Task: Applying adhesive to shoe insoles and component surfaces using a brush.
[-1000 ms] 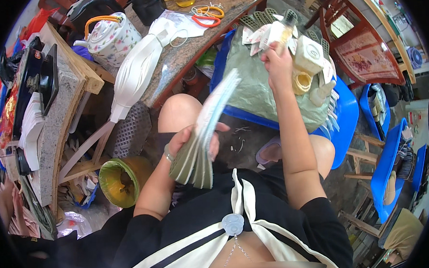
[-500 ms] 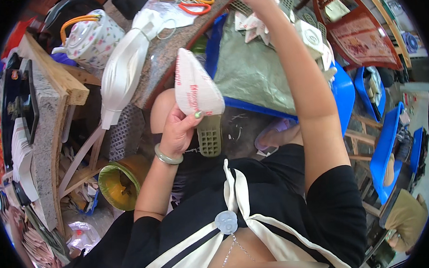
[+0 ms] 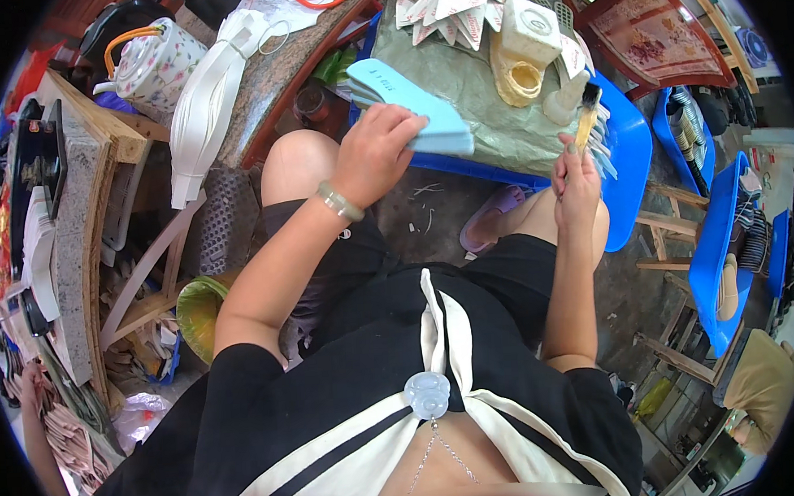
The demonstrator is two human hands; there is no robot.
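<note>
Here, the left arm is bending at the elbow and reaching forward beyond the knee, with a pale bracelet (image 3: 340, 202) circling its wrist. The left hand (image 3: 379, 155) is facing palm downward, curling its fingers and gripping a light blue stack (image 3: 418, 101). This stack is appearing over the left part of a blue tray (image 3: 628, 159); its flat pieces are lying unevenly upon each other, and the top one is showing small dark marks. Further right, the right forearm is rising almost straight, and the right hand (image 3: 577, 185) is closing around a brush (image 3: 585, 123). The brush is pointing upward, its handle looking yellowish and its bristles black.
</note>
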